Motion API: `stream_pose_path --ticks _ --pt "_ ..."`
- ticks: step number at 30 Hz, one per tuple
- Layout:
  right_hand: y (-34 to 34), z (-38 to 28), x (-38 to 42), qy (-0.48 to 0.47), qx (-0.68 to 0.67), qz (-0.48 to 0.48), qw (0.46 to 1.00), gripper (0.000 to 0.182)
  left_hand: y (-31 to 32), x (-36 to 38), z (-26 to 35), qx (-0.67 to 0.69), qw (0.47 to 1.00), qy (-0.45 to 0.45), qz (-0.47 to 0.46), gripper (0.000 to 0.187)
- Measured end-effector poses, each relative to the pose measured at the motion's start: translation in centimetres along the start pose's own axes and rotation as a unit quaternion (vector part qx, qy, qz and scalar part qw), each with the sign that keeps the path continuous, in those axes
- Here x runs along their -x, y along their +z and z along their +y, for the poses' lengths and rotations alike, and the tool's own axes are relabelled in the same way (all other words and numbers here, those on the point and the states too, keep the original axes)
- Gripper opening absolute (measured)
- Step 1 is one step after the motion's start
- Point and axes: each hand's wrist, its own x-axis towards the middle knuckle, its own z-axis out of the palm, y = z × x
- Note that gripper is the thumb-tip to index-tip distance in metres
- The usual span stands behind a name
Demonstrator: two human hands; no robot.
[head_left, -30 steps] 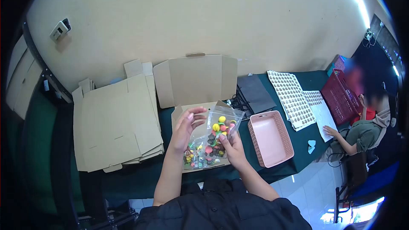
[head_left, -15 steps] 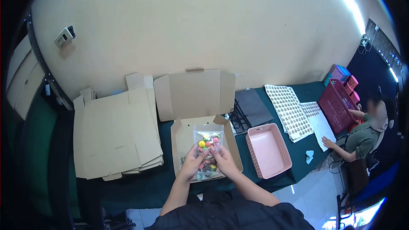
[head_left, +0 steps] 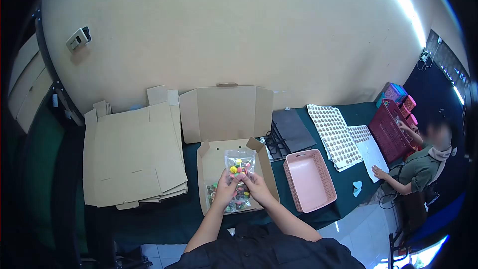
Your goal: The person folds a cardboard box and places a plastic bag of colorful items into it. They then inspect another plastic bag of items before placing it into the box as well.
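A clear plastic zip bag (head_left: 240, 160) with small round pieces in yellow, red, pink and green is held upright between both hands. My left hand (head_left: 225, 190) grips its left side and my right hand (head_left: 255, 188) its right, with the thumbs close together at the front. Beneath them stands an open cardboard box (head_left: 203, 162), its lid raised toward the wall. More clear bags of colourful pieces (head_left: 243, 203) lie in the box, partly hidden by my hands.
Flattened cardboard boxes (head_left: 132, 154) are stacked at left. To the right are a pink basket (head_left: 311, 182), black paper bags (head_left: 294, 130) and sticker sheets (head_left: 336, 137). A co-worker (head_left: 423, 164) sits by a maroon basket (head_left: 388, 132) at the far right. A light-blue scrap (head_left: 357, 188) lies near the table edge.
My view has shifted slightly. Both hands still hold the zip bag over the box, with the thumbs closer together. The co-worker's far hand has moved to the maroon basket.
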Motion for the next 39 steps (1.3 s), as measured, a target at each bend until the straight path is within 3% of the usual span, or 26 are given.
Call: stream_pose_path --ticks 3,7,11,13,15,16,19,20,23,25,27,29,32,34,35,37,39 --pt "-0.1 -0.2 0.1 0.026 -0.026 -0.024 0.999 0.032 -0.9 0.4 0.4 0.046 0.996 -0.078 -0.006 0.035" --pt "-1.2 0.2 -0.4 0.021 0.051 -0.056 0.997 0.036 -0.4 0.6 0.9 0.073 0.996 -0.049 0.002 0.034" --pt "0.1 -1.4 -0.2 0.017 0.011 -0.015 1.000 0.038 -0.5 0.6 1.3 0.076 0.996 -0.052 0.017 0.036" --pt "-0.4 -1.2 -0.9 0.070 0.010 -0.039 0.997 0.037 -0.5 0.5 1.5 0.073 0.996 -0.053 0.023 0.036" --pt "0.1 -1.3 -1.1 0.029 0.044 -0.037 0.998 0.039 -0.5 0.4 1.6 -0.021 0.998 -0.048 -0.030 0.040" --pt "-0.2 -2.0 -0.7 0.051 0.104 -0.031 0.993 0.039 -0.5 0.2 1.5 0.026 0.999 -0.033 -0.033 0.045" --pt "0.3 -1.8 -0.6 0.070 0.023 0.004 0.997 0.040 -0.4 0.6 1.6 -0.039 0.998 -0.016 -0.048 0.050" --pt "0.3 -1.8 -0.6 0.061 0.023 0.011 0.998 0.039 -0.1 0.8 2.4 -0.028 0.997 -0.062 -0.040 0.053" --pt "-0.1 -1.9 -0.7 0.104 0.025 0.026 0.994 0.040 -0.9 0.6 0.9 -0.009 0.996 -0.055 -0.065 0.054" --pt "0.2 -2.4 -0.4 0.090 -0.002 0.006 0.996 0.039 -0.8 0.3 0.0 0.015 0.998 -0.037 -0.043 0.058" --pt "0.7 -2.2 -0.4 0.012 0.108 -0.002 0.994 0.037 -0.4 0.1 0.3 0.023 0.999 -0.025 -0.041 0.058" --pt "0.8 -2.6 -0.3 0.039 0.122 0.009 0.992 0.034 -0.1 0.5 1.3 -0.028 0.998 -0.036 -0.042 0.055" --pt "1.3 -2.6 -0.2 0.062 0.044 0.099 0.992 0.025 -0.1 0.6 1.9 -0.118 0.991 0.004 -0.060 0.049" --pt "1.0 -3.2 -0.4 0.105 -0.046 0.053 0.992 0.025 -0.4 0.1 0.5 0.045 0.993 -0.100 -0.042 0.042" --pt "1.1 -3.0 -0.3 0.107 -0.047 0.054 0.992 0.025 -0.5 0.0 0.2 0.045 0.993 -0.102 -0.043 0.042" --pt "1.6 -2.1 -0.3 0.011 0.024 0.003 1.000 0.032 -0.8 -0.3 -0.1 0.095 0.995 -0.042 0.014 0.038" --pt "1.5 -1.2 -0.4 0.005 0.021 -0.008 1.000 0.036 -0.9 -0.3 0.3 0.075 0.996 -0.041 0.002 0.035"
